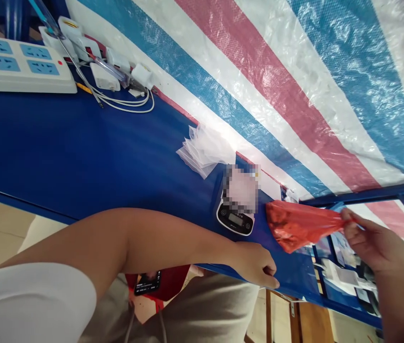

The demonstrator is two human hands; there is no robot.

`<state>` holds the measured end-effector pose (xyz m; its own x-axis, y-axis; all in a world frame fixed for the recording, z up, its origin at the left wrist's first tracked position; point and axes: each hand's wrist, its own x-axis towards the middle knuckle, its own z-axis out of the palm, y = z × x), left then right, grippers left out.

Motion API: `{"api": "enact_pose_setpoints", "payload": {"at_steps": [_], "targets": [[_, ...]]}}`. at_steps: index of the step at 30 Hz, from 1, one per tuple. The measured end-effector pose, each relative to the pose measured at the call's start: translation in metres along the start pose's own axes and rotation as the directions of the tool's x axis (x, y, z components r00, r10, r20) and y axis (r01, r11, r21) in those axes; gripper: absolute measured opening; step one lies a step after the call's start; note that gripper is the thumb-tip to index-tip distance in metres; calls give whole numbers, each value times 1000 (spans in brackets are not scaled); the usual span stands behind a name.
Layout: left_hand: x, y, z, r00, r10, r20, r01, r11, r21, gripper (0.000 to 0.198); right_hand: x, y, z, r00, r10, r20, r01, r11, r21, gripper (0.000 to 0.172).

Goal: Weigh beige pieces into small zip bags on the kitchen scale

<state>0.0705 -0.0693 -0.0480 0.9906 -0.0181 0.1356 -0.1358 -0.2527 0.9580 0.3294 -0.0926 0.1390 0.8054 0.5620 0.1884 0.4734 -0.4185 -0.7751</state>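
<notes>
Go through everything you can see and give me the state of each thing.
Red plastic bag: gathered at the neck, bulging
Right hand: pinching the bag's neck
Left hand: curled over the blue table edge
Digital scale: screen unreadable, blurred item on top
Clear plastic bags: loosely stacked

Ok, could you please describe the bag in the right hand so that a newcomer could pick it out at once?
On the blue table top, find the small black digital scale. Right beside it, the right hand pinches the narrow end of a red plastic bag. Unlike the pile of clear bags nearby, it is red and held.
</notes>
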Motion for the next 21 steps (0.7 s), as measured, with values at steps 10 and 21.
{"api": "enact_pose_setpoints", "payload": {"at_steps": [10,21], "targets": [[-4,2,-1,1000,-20,24,19,999,29,37,-13,-24,-1,955,291,60,-297,921,251,29],[0,1,4,999,-38,9,38,997,63,34,-36,20,-2,909,397,125,-414,833,366,9]]}}
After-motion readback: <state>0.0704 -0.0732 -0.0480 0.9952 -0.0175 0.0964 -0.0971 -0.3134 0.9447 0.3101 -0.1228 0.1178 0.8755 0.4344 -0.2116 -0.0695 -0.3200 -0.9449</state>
